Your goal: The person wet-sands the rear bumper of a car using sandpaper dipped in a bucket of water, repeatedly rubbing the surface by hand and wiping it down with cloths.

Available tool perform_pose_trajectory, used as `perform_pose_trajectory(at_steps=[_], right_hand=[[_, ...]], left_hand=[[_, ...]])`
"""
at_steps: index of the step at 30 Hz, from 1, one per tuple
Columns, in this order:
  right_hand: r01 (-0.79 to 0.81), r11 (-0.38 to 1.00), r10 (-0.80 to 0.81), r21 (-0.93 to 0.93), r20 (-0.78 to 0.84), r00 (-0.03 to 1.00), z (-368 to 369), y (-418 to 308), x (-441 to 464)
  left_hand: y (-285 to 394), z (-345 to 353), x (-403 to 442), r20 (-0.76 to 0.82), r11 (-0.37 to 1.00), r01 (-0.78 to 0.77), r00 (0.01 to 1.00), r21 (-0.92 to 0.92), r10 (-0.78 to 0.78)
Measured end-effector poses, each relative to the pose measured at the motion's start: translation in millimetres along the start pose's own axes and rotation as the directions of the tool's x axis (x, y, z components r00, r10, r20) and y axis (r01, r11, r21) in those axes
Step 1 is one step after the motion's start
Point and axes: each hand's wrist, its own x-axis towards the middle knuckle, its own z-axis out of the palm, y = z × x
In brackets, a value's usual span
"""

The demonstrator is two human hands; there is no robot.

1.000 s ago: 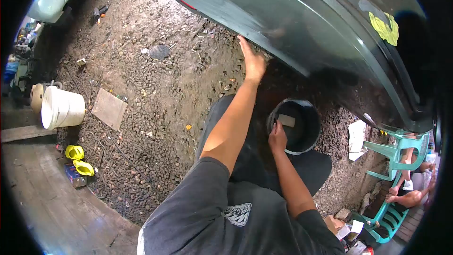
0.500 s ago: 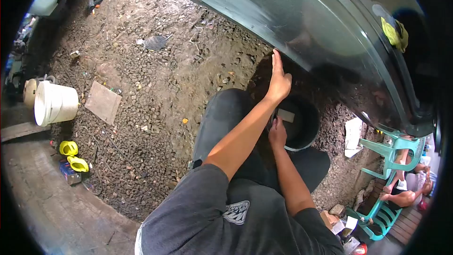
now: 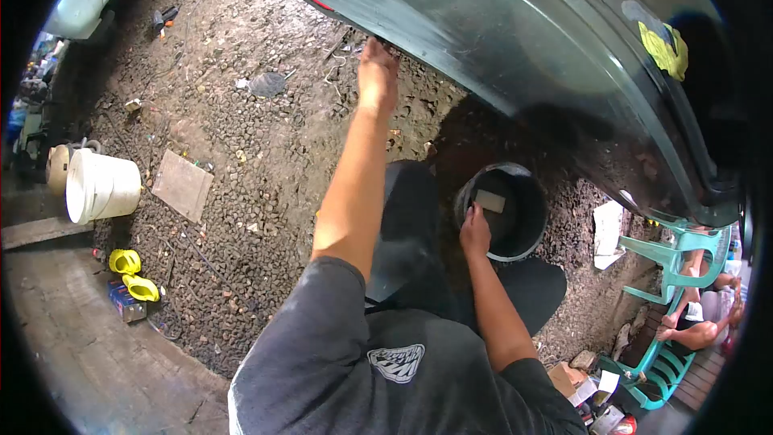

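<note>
the black bucket (image 3: 533, 218) sits on the muddy ground near the right knee (image 3: 533, 294), with a pale rectangular block (image 3: 489, 201) inside it. over it slants the dark green car (image 3: 515, 41), a smeared whitish patch along its lower panel and a yellow cloth (image 3: 665, 52) farther up its body. the left knee (image 3: 409, 210) stands between the left forearm and the bucket, and the right hand (image 3: 475, 234) covers part of the rim. farther out on the left are a square slab (image 3: 183, 185), a white pail (image 3: 105, 185), yellow clogs (image 3: 138, 286) and a small box (image 3: 127, 304); on the right, a white sheet (image 3: 609, 234), a green plastic chair (image 3: 670, 256) and a seated person's bare legs (image 3: 697, 333). compared with half a second ago, the left hand (image 3: 377, 81) has shifted along the car's lower edge toward the red light (image 3: 317, 2), and its fingers, straight then, now look bent; whether they hold anything, i cannot tell. they meet the car's bottom edge, well apart from the bucket. the right fingers are closed at the bucket's near-left rim, with the block just beside their tips; i cannot tell if they touch it.
</note>
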Motion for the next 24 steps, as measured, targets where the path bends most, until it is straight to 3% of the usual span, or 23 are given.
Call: perform_pose_trajectory(at_steps=[1, 2, 7, 10, 11, 14, 18, 19, 22, 23, 24], right_hand=[[-0.012, 1.0, 0.013, -0.004, 0.011, 1.0, 0, 0, 0], [0.0, 1.0, 0.0, -0.004, 0.006, 1.0, 0, -1, 0], [0.03, 0.999, -0.03, 0.011, -0.007, 1.0, 6, 8, 3], [-0.006, 1.0, 0.006, -0.012, 0.023, 1.0, 3, 6, 3], [0.001, 1.0, -0.001, -0.007, 0.013, 1.0, 1, 4, 3], [0.012, 1.0, -0.012, 0.002, 0.006, 1.0, 5, 6, 3], [0.014, 1.0, -0.014, -0.001, 0.018, 1.0, 3, 4, 4], [0.014, 1.0, -0.014, 0.0, 0.015, 1.0, 4, 6, 4], [-0.011, 1.0, 0.011, -0.01, 0.027, 1.0, 1, 4, 3], [-0.01, 1.0, 0.01, 0.0, 0.018, 1.0, 1, 2, 3], [-0.009, 1.0, 0.009, 0.011, 0.009, 1.0, 1, 2, 3]], left_hand=[[6, -1, 13, -0.049, 0.997, -0.013, 0.999, -0.08, 0.009], [15, -6, 25, 0.086, 0.994, -0.106, 0.991, -0.007, 0.106], [36, -8, 53, -0.072, 0.992, -0.114, 0.991, -0.06, 0.11], [24, -13, 57, 0.042, 0.991, -0.131, 0.991, -0.005, 0.131], [13, -12, 55, -0.04, 0.983, -0.157, 0.987, -0.099, 0.153], [-3, -15, 41, -0.037, 0.993, -0.12, 0.992, 0.0, 0.12], [-4, 7, 9, -0.036, 0.996, -0.063, 0.998, -0.056, 0.061], [-10, 7, 9, -0.109, 0.994, -0.066, 0.992, -0.085, 0.057], [-23, 5, 2, -0.091, 0.996, -0.042, 0.995, -0.074, 0.035], [-28, 2, 2, 0.014, 0.994, -0.061, 0.998, -0.086, 0.062], [-31, 5, -1, -0.016, 0.992, -0.057, 0.998, -0.111, 0.055]])
